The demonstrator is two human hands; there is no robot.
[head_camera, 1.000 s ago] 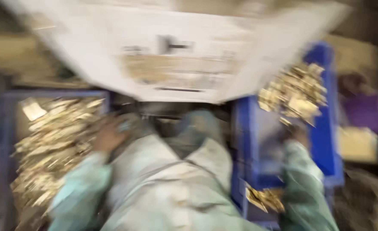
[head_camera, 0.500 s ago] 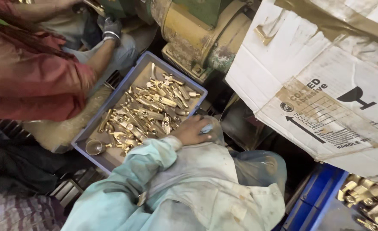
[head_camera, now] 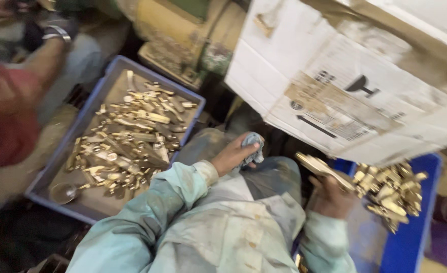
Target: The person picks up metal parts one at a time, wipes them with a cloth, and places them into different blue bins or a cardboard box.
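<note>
Our right hand had just lifted a brass piece from the blue bin's left edge, fingers closed around it; our left hand gripped a rag above our lap.

big white cardboard box top right, stained, w/ brown tape. green-yellow machine behind the grey-blue tray. co-worker's red sleeve far left, beside the tray.

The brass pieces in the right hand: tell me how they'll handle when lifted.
The brass pieces in the right hand look like rigid metal, so probably stiff and heavy for their size. They appear flat and smooth, so they may slide apart rather than roll.
</note>
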